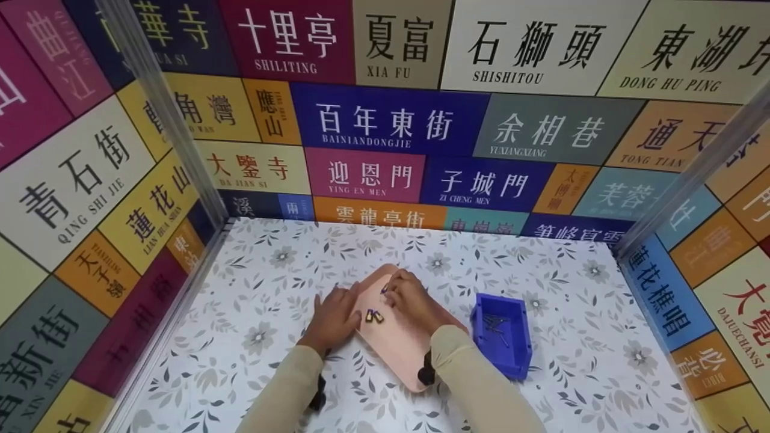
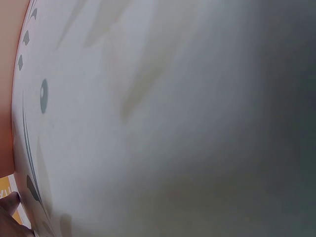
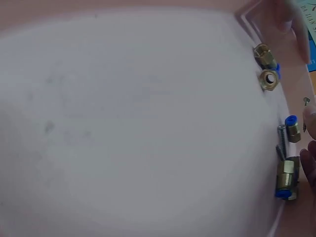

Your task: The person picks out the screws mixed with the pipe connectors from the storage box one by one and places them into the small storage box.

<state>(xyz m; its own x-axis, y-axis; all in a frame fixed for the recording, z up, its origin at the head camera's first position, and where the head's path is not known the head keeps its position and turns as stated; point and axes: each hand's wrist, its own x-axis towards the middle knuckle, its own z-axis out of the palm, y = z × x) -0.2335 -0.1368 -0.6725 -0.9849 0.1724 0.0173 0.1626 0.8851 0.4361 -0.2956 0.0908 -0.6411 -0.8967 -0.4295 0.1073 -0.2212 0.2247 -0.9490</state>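
A pink tray (image 1: 400, 346) lies aslant on the table, with brass fittings (image 1: 374, 316) that have blue collars inside it. Along its left rim rests my left hand (image 1: 332, 317), fingers fairly straight and thumb near the fittings. My right hand (image 1: 414, 302) is over the tray's far part, fingers bent. In the right wrist view, its fingertips (image 3: 310, 118) pinch a small screw (image 3: 306, 100). Close by lie a blue-collared fitting (image 3: 293, 129), more fittings (image 3: 285, 178) and a couple of loose screws (image 3: 282, 136). The left wrist view catches only fingertips at its corner.
Right of the tray stands a blue bin (image 1: 511, 355) with several screws (image 1: 496, 328) in it. A floral cloth (image 1: 258, 373) covers the table. Sign-printed walls (image 1: 385, 126) enclose the back and both sides.
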